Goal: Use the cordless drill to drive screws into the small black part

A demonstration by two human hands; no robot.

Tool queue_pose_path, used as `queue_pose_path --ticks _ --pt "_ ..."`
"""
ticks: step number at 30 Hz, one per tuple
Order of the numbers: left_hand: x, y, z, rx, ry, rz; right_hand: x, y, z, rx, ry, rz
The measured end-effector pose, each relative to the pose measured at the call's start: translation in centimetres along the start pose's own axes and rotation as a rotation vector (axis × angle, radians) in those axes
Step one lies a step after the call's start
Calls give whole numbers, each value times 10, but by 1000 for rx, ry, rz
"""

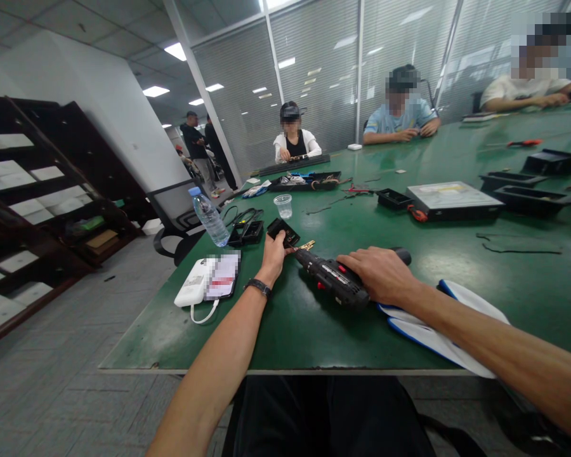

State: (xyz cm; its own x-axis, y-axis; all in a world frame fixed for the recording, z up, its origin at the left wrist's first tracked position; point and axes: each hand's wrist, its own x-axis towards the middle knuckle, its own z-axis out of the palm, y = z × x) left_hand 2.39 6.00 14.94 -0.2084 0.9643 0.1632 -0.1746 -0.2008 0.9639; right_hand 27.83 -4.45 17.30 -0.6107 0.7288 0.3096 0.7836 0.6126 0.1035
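Beyond a green worktop (285, 346), three co-workers (402, 120) from 12 to 2 o'clock, seated before blinds and glass; at 12 o'clock, nearer in, holds a small black part (286, 232) in the left hand (271, 257), thumb and fingers clamped on its near edge; toward 1 o'clock, grips a black power driver (335, 279) with the right hand (383, 273), fingers clamped over its body, nose aimed to 10 o'clock at the part; cannot tell touching from just apart at the tip, nor see the trigger; gold-coloured strip (308, 245) just beyond the nose; phone (231, 273) and white power bank (190, 285) between 10 and 11 o'clock, white cloth item (438, 343) with blue edging under the right forearm near 3 o'clock; for good work, probably best to brace the part on the worktop, line the driver up straight, press lightly in short bursts, and hold left fingertips out of the tip's path.
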Motion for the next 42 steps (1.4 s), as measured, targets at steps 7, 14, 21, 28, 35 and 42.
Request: queue_pose_path --ticks 7,14,21,28,35,42 --pt "-1 1 1 -7 6 -4 -1 0 0 -6 7 -14" --pt "-2 2 1 -51 16 -5 0 1 0 -13 9 -18" --pt "3 -2 -3 -147 -21 -38 0 0 0 -5 2 -18" --pt "3 -1 -2 -137 -4 -35 1 1 0 -13 0 -10" --pt "3 -2 -2 -118 -13 -12 1 0 -1 -9 -17 -8" --pt "3 -2 -2 -119 -15 -14 0 -1 -1 -13 -11 -11"
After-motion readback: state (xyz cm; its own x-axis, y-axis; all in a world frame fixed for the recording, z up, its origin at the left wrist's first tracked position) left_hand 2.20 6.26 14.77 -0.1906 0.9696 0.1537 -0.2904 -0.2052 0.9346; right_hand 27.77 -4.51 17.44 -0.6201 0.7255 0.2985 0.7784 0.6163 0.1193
